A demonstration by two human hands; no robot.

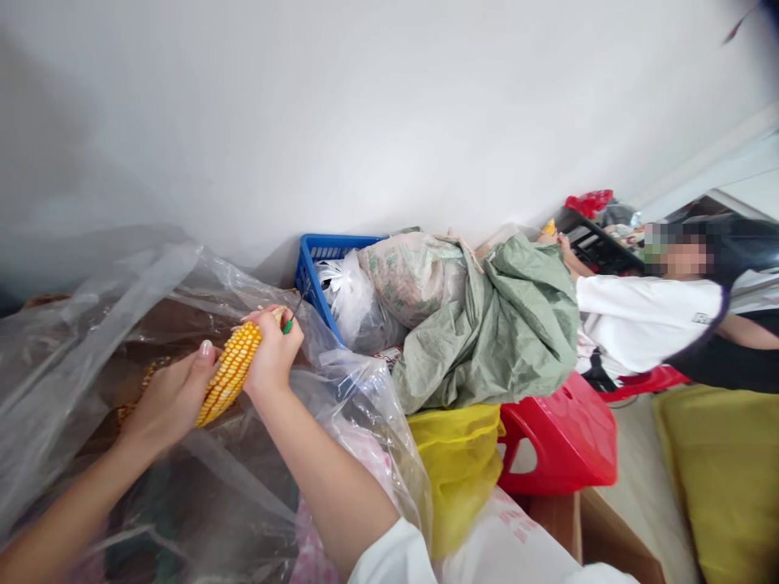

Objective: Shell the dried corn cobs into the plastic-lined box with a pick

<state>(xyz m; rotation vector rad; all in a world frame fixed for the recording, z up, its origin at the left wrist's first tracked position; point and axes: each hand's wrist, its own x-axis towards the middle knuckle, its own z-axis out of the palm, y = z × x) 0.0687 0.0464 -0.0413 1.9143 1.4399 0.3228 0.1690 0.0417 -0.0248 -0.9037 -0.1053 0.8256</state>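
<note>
A yellow corn cob (226, 376) is held over a large clear plastic bag (91, 324). My left hand (170, 401) grips the cob's lower end, thumb lying along the kernels. My right hand (273, 353) is closed round the cob's upper end and also holds a small tool with a green handle (287, 326) and a thin metal tip pointing up. Inside the bag something brown shows dimly through the plastic.
A blue crate (316, 259) with white bags stands by the wall. A green woven sack (499, 324), a yellow bag (456, 462) and a red stool (565, 438) lie right of me. Another person in a white shirt (645, 320) sits at far right.
</note>
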